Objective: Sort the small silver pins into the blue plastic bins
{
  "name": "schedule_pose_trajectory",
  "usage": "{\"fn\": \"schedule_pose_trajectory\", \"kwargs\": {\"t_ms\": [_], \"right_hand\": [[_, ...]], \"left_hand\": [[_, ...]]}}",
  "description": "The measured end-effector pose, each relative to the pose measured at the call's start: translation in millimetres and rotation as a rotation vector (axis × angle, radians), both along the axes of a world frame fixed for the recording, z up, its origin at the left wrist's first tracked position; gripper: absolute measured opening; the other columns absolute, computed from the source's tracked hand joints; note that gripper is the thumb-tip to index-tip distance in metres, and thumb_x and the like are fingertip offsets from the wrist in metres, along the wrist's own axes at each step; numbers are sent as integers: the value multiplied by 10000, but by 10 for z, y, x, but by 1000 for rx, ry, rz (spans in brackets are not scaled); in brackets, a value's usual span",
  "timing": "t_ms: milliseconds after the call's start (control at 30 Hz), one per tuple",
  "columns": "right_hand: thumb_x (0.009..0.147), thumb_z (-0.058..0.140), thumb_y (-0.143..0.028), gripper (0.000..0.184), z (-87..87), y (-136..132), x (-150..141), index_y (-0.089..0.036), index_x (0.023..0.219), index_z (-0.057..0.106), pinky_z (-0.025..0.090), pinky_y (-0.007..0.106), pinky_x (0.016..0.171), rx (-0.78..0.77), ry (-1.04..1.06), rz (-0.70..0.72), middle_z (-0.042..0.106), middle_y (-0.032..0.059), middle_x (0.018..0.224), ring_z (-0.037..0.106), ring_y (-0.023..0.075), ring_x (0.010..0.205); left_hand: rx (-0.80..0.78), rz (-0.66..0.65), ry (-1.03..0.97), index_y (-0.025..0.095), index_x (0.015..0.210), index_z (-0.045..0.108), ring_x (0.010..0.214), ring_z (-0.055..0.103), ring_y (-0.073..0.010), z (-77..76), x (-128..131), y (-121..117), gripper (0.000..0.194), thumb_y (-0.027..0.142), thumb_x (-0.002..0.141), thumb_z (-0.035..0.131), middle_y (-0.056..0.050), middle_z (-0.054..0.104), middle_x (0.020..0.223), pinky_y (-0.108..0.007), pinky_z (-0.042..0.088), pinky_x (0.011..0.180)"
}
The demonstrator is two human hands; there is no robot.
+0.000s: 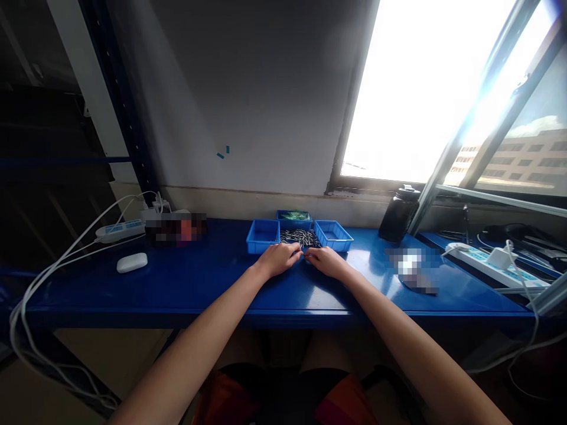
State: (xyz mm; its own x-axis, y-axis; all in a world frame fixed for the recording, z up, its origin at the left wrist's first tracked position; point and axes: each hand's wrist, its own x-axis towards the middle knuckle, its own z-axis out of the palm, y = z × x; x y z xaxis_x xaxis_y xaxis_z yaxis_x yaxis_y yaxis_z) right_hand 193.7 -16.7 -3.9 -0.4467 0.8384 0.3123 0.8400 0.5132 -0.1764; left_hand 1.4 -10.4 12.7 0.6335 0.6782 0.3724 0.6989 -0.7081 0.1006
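Observation:
My left hand [280, 258] and my right hand [326, 261] meet over the front edge of a pile of small dark and silvery pieces [303, 237], thin and screw-like. Both hands are closed in a pinch, fingertips almost touching. Whatever lies between the fingers is too small to name. To the left of the pile stands a blue bin [263, 245], just behind my left hand. A second blue bin [337, 244] with ribbed walls sits on the right. Behind the pile, a third blue bin [280, 219] holds something green in clear plastic.
A blue table [199, 289] runs beneath everything. On its left are a white rounded case [132, 262] and a power strip [120, 231] with cables. Toward the right stand a black bottle [399, 215], a pixelated item [414, 270] and another power strip [491, 265].

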Motion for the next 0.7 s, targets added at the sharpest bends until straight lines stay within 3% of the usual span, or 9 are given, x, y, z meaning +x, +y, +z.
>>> {"fn": "schedule_pose_trajectory", "kwargs": {"t_ms": [333, 533, 700], "right_hand": [[841, 404, -286, 208, -27, 33, -4, -174, 836, 579, 307, 194, 569, 1, 26, 16, 599, 30, 678, 510, 115, 607], [838, 411, -300, 215, -33, 22, 2, -165, 830, 578, 310, 185, 551, -7, 41, 6, 590, 24, 659, 488, 99, 568], [816, 454, -349, 213, 16, -7, 0, -186, 858, 586, 295, 186, 523, 8, 45, -34, 579, 2, 633, 484, 96, 554]], "left_hand": [[38, -168, -35, 249, 1101, 511, 739, 581, -152, -16, 10, -15, 310, 364, 836, 399, -1, 624, 816, -227, 412, 603], [44, -152, -28, 250, 1105, 513, 730, 586, -152, -6, 7, -24, 320, 370, 832, 397, 0, 630, 816, -228, 414, 611], [34, -57, -12, 239, 1027, 552, 790, 587, -169, 34, 12, -45, 314, 392, 854, 340, -20, 637, 875, -241, 419, 658]]}}
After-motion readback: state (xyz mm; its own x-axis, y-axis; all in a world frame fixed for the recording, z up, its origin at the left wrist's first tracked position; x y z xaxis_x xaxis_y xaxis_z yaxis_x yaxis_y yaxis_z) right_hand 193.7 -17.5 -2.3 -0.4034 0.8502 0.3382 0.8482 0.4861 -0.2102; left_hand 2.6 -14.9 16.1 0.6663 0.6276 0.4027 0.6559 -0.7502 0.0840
